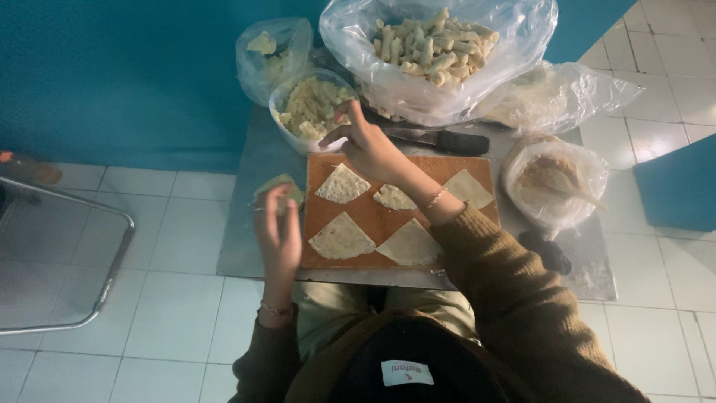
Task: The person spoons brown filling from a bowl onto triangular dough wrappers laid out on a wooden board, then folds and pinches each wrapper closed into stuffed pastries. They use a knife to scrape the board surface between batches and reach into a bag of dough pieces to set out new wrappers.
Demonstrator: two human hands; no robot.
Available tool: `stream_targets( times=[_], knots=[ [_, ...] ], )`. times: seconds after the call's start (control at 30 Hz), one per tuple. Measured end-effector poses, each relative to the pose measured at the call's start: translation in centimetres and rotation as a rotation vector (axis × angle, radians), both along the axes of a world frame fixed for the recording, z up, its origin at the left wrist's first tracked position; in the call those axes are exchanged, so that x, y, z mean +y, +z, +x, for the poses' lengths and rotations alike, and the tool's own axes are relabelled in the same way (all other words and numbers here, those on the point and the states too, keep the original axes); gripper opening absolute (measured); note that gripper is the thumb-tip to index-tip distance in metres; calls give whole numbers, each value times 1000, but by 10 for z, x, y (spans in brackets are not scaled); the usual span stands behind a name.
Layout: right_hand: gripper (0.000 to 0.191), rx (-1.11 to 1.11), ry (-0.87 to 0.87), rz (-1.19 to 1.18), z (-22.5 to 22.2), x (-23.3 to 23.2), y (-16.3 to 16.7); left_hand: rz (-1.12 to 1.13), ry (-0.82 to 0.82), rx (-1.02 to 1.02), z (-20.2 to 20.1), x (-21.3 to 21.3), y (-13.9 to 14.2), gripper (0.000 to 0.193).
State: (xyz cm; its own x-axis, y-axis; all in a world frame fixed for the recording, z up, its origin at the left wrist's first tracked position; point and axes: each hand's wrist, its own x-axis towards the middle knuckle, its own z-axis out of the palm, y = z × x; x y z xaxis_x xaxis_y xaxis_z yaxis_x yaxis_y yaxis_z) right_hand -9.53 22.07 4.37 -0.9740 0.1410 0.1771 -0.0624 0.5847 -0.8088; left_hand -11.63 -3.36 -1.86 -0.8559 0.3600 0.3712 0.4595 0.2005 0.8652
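Orange-brown cutting board point(373, 220) is carrying five pale triangular dough sheets while a person is working over it.

Reaching across the board, the right hand point(368, 143) is hovering at the rim of a bag-lined bowl of crumbly filling point(309, 108), its fingers drawn loosely together at the tips; whether they are pinching any filling cannot be told. The left hand point(279, 227) is rising just off the board's left edge, fingers curled around a folded dough piece point(279, 188). One dough triangle point(341, 183) is lying just below the right hand. Behind the board, a black-handled knife point(440, 139) is resting on the grey tabletop point(257, 246), and a large clear bag of rolled pastries point(436, 48) is sitting beyond it.
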Motion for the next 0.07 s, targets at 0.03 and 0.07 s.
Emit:
stream_targets(
  times=[0.03,0.07],
  knots=[
    [47,38,52,-105,0,4,-3,-89,-29,139,1,1,-4,33],
    [48,74,105,-211,0,8,-6,-178,-59,276,3,2,-8,29]
  ],
)
